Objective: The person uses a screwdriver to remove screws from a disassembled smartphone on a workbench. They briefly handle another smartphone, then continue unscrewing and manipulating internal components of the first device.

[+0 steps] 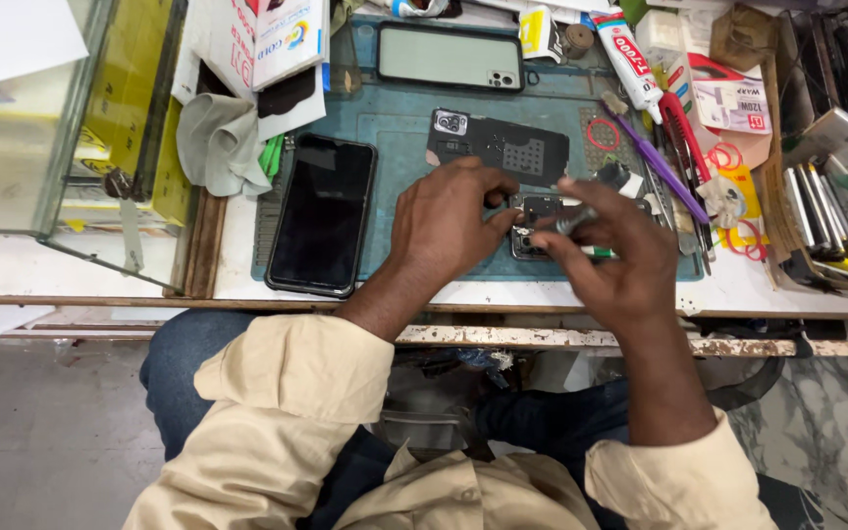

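Opened dark smartphone body (534, 218), back cover off, camera end and grey internals exposed, lies flat on the teal rubber work mat (399, 118) near the mat's front edge, just ahead of the seated person and a little right of centre. Most of it is hidden under the hands, so its long axis cannot be told for sure; what shows suggests it runs away from the person. Left hand (444, 224) lies on the phone's left side, fingers curled down, fingertips pressing its upper left edge, pinning rather than gripping. Right hand (612, 253) comes in from the right, closed in a pinch around a slim silver-tipped tool (573, 223), tip angled down-left toward the phone's middle; tip contact too small to confirm. Both hands equally near, one to each flank. Just beyond the phone, the removed black back panel with camera cut-out (499, 147). Well left on the mat, a black-screened smartphone (322, 214), long axis pointing away from the person. Far edge: a pale green phone case (449, 56). Right side: a purple-handled brush (656, 160), a white and red glue tube (630, 53), cluttered tool trays (826, 206). Grey cloth (218, 142) at left.
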